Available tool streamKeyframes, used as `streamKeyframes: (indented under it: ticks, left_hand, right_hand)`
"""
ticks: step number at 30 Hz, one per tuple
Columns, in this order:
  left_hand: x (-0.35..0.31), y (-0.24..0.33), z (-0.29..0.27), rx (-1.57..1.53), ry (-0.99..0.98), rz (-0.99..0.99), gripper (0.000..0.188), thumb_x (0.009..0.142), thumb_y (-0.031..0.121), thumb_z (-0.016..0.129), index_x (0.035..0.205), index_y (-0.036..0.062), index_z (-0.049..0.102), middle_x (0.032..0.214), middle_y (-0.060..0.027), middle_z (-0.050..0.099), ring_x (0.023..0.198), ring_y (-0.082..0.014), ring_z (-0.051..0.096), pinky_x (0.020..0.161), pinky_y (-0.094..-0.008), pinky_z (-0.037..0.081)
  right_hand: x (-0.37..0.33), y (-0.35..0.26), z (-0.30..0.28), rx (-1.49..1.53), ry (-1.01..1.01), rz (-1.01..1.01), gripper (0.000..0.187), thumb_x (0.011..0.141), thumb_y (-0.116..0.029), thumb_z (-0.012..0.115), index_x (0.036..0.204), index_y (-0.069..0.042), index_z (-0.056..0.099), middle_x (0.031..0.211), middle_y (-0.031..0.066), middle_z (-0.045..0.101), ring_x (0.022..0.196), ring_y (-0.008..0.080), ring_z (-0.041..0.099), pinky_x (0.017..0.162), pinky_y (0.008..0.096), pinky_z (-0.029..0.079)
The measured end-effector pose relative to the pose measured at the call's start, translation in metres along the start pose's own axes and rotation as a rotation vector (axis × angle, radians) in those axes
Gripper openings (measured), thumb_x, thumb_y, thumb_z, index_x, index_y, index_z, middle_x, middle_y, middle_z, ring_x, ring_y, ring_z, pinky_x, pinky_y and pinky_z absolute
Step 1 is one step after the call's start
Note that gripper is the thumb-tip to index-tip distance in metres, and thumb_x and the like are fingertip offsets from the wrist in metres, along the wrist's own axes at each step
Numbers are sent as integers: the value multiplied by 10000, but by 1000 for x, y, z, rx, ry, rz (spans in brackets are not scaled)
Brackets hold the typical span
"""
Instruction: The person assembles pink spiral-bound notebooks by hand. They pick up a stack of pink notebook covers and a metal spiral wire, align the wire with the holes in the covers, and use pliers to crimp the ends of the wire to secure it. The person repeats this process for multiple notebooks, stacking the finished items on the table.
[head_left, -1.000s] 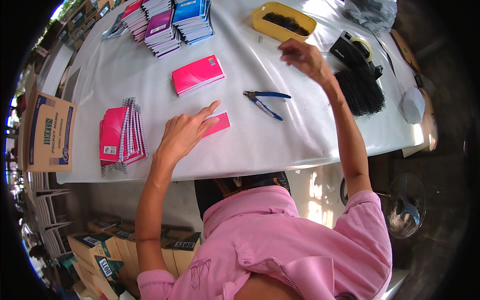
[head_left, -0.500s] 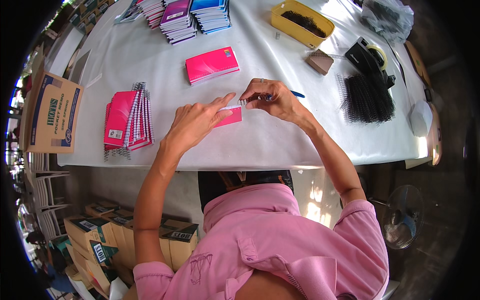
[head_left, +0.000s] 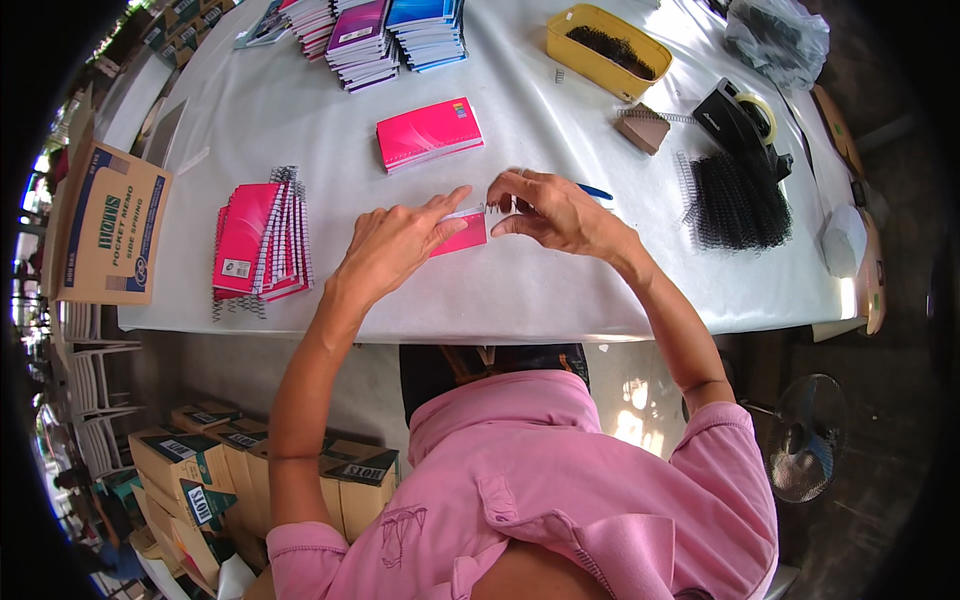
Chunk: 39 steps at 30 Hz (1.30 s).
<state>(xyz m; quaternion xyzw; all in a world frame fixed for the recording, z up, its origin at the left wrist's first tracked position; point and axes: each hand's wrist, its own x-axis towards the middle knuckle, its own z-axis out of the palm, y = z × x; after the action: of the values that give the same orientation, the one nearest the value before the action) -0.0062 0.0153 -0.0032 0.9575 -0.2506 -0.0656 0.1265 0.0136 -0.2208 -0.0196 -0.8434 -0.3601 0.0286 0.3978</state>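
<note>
On the white-covered table in front of me lies a small pink memo pad (head_left: 462, 236). My left hand (head_left: 392, 243) holds it by its left part, thumb across the cover and index finger stretched along the upper edge. A short dark wire coil (head_left: 489, 208) shows at the pad's upper right corner. Just right of that corner, my right hand (head_left: 552, 214) has its thumb and curved fingers apart, close around the coil's end; contact is hard to make out. Beyond the pad rests a stack of pink memo pads (head_left: 430, 133). To the left, coil-bound pink memo pads (head_left: 246, 240) are piled.
A blue pen (head_left: 596, 191) lies beyond my right hand. Rightward are a heap of black wire coils (head_left: 740, 205), a black tape dispenser (head_left: 735, 115) and a brown block (head_left: 642, 130). A yellow tub (head_left: 590, 68) holds more coils. A cardboard box (head_left: 112, 225) stands at the left.
My right hand's fingers have spread apart at the coil, and the hand has shifted slightly right and down. My left hand keeps its hold on the pad.
</note>
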Motion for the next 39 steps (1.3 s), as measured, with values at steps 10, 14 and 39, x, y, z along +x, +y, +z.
streamKeyframes:
  ticks: [10, 14, 39]
  left_hand:
    - [1, 2, 0, 18, 23, -15, 449, 975, 418, 512, 1365, 197, 538, 1150, -110, 682, 832, -363, 692, 730, -468, 556]
    - [1, 4, -1, 9, 12, 0, 449, 973, 410, 519, 1367, 195, 536, 1163, -106, 678, 828, -358, 695, 727, -471, 556]
    - [0, 19, -16, 40, -362, 128, 481, 902, 428, 593, 1357, 281, 541, 1033, -76, 703, 810, -328, 677, 719, -450, 533]
  right_hand:
    - [0, -7, 1, -132, -3, -17, 198, 889, -113, 636, 1028, 2, 554, 971, 147, 608, 773, 348, 598, 690, 438, 471]
    - [0, 1, 5, -232, 11, -71, 224, 889, -129, 639, 1038, -11, 521, 946, 136, 605, 768, 364, 592, 682, 451, 474]
    - [-53, 196, -157, -632, -96, 563, 521, 680, -308, 833, 1097, -98, 603, 1092, 114, 647, 1280, 367, 437, 1050, 533, 401]
